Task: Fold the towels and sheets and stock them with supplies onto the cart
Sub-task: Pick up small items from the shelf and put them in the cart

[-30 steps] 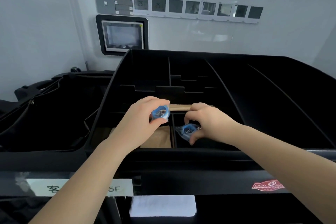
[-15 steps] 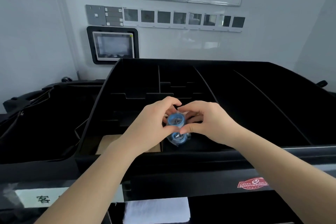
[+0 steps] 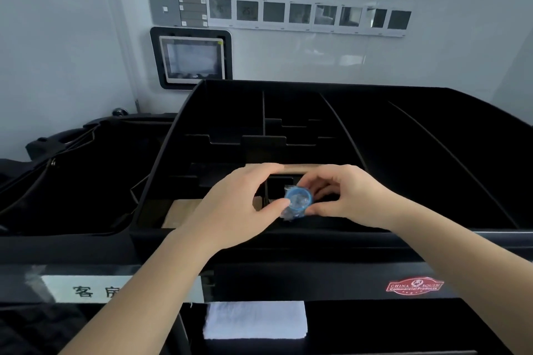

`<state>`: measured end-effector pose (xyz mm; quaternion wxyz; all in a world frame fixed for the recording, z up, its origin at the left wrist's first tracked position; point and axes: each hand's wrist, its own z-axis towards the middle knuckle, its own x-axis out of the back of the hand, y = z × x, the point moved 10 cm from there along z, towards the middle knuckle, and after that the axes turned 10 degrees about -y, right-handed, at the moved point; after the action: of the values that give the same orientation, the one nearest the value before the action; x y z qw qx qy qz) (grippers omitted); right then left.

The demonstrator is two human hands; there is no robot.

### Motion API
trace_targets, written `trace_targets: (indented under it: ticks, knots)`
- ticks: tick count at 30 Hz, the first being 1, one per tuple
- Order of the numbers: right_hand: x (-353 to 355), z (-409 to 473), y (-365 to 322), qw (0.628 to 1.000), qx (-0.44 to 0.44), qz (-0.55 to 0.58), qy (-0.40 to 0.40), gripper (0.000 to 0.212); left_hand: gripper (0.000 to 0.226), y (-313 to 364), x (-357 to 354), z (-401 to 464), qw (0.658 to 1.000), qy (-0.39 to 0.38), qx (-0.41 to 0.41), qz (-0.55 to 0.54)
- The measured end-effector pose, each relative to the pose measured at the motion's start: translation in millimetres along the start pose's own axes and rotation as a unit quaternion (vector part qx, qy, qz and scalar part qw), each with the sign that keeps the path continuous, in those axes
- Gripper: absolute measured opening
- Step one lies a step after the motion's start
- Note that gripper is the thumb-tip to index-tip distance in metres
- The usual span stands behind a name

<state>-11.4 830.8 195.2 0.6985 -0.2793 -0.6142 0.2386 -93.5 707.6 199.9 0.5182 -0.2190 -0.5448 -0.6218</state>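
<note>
Two small blue round supplies in clear wrap (image 3: 298, 201), one stacked on the other, are above a front compartment of the cart's black top tray (image 3: 432, 232). My right hand (image 3: 349, 196) pinches them between thumb and fingers. My left hand (image 3: 236, 204) is just left of them, thumb and forefinger spread in a curve, the thumb tip touching the wrap's edge. A folded white towel (image 3: 255, 320) lies on the cart shelf below the tray.
Brown paper packets (image 3: 184, 210) lie in the front left compartment, and a brown strip (image 3: 302, 168) crosses behind my hands. The tray's back and right compartments look dark. A black cloth bag (image 3: 72, 176) hangs at the cart's left. A wall with a screen panel (image 3: 191, 57) stands close behind.
One second ago each hand held one blue packet, apart. They came together and were stacked. Now my right hand holds both and my left hand has loosened from them.
</note>
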Motion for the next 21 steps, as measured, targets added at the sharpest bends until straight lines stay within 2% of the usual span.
trace_targets:
  ticks: [5,10,17,21]
  knots:
    - [-10,8,8,0.99,-0.016,-0.128,-0.06,0.037,0.059,-13,0,-6,0.998,0.025,0.062,0.019]
    - [-19,17,15,0.977,-0.029,-0.184,-0.101,0.034,0.057,-17,-5,-4,0.996,0.017,0.087,0.03]
    - [-22,22,18,0.975,-0.027,-0.185,-0.119,0.04,0.058,-16,-3,-4,0.994,0.02,0.095,0.054]
    - [3,15,22,0.983,-0.023,-0.153,-0.096,0.045,0.054,-14,-2,-5,0.992,0.025,0.103,0.067]
